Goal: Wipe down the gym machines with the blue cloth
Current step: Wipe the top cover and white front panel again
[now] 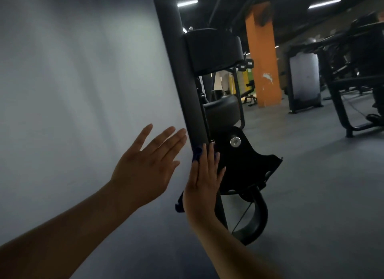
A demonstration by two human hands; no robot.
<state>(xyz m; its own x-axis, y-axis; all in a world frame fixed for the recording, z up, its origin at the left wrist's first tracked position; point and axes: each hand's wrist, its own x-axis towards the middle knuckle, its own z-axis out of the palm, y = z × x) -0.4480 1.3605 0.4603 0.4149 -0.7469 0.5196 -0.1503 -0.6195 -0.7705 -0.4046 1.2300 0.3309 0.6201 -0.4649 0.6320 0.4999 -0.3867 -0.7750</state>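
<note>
Against post (187,91), right hand (204,179) pressing blue cloth (196,154)

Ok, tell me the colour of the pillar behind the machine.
The pillar is orange with white scuffs; head view.

No lettering, label, brand or number is legible anywhere.

Right hand (204,179) (flat) presses blue cloth (196,154).
</note>
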